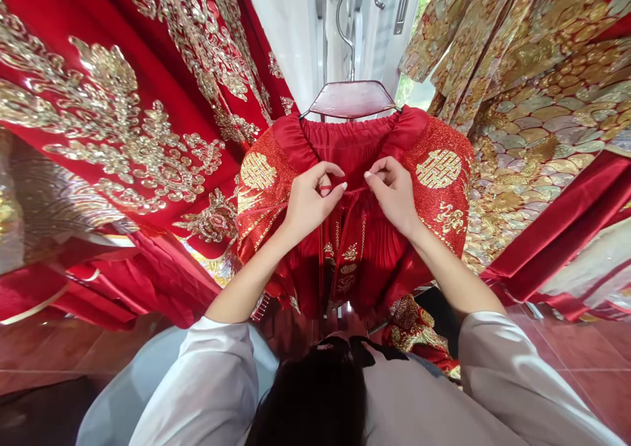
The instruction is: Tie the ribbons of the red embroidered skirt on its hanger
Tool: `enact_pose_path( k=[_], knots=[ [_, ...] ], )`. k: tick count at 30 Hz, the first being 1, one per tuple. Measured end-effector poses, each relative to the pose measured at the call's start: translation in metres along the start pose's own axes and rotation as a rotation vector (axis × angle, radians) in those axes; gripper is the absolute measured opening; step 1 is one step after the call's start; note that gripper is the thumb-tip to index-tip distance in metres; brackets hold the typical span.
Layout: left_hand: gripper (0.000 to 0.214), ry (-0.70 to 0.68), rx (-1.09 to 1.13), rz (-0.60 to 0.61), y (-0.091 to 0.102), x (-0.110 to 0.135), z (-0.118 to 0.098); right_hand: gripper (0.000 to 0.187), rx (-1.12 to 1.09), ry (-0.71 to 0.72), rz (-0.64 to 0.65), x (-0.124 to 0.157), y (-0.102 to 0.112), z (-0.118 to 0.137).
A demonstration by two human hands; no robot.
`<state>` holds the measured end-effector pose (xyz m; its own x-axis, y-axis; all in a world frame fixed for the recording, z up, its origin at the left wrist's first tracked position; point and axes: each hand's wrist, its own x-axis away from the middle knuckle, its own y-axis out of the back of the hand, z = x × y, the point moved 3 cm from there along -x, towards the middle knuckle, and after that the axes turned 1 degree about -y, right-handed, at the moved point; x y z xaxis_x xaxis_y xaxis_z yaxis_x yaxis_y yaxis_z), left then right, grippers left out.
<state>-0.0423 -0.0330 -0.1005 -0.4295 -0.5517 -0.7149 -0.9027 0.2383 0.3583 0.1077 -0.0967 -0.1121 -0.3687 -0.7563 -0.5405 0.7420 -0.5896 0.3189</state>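
Note:
A red garment point(389, 255) with gathered neckline, glittery shoulders and gold emblems hangs in front of me on a hanger point(351, 99) with a metal hook. My left hand point(313, 196) is at the left of the neck opening, fingers curled, with a strip of thin red tie string point(325, 187) showing between them. Thumb and index tips are slightly apart. Across the opening, my right hand point(393, 193) pinches thumb against forefinger at the string's other side; what lies inside the pinch is mostly hidden. Between both hands, red strings hang down the garment's front.
On the left hangs a red gown point(162, 104) with gold sequin embroidery. Gold scale-patterned garments point(537, 117) hang at the right. A pale grey chair point(133, 380) stands low left on red floor tiles point(582, 380). Behind the hanger is a white door frame point(394, 32).

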Motion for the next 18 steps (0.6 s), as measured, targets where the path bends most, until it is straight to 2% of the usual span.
enact_pose_path(
  k=[3, 6, 8, 9, 11, 13, 15, 16, 18],
  knots=[
    [0.014, 0.005, 0.176, 0.003, 0.012, -0.022, -0.007, 0.019, 0.093, 0.125, -0.161, -0.013, 0.029, 0.011],
    [0.025, 0.003, 0.150, -0.171, 0.037, -0.042, 0.005, 0.011, 0.285, 0.195, -0.335, -0.029, 0.064, 0.012],
    [0.028, 0.035, 0.068, -0.280, 0.052, -0.049, 0.018, 0.009, 0.382, 0.179, -0.324, -0.038, 0.079, 0.009],
    [0.027, 0.059, 0.041, -0.281, 0.058, -0.050, 0.024, 0.008, 0.420, 0.168, -0.272, -0.041, 0.083, 0.008],
    [0.021, 0.089, 0.028, -0.201, 0.064, -0.049, 0.029, 0.007, 0.475, 0.149, -0.145, -0.043, 0.084, 0.009],
    [0.013, 0.087, 0.023, -0.055, 0.067, -0.044, 0.024, 0.009, 0.480, 0.126, 0.021, -0.041, 0.079, 0.014],
    [0.009, 0.049, -0.084, 0.044, 0.069, -0.039, 0.013, 0.012, 0.441, 0.104, 0.230, -0.037, 0.071, 0.020],
    [0.008, 0.017, -0.183, 0.046, 0.070, -0.036, 0.007, 0.014, 0.400, 0.102, 0.346, -0.034, 0.065, 0.022],
    [0.005, -0.054, -0.377, -0.041, 0.071, -0.035, -0.003, 0.019, 0.277, 0.114, 0.554, -0.030, 0.053, 0.028]
  ],
)
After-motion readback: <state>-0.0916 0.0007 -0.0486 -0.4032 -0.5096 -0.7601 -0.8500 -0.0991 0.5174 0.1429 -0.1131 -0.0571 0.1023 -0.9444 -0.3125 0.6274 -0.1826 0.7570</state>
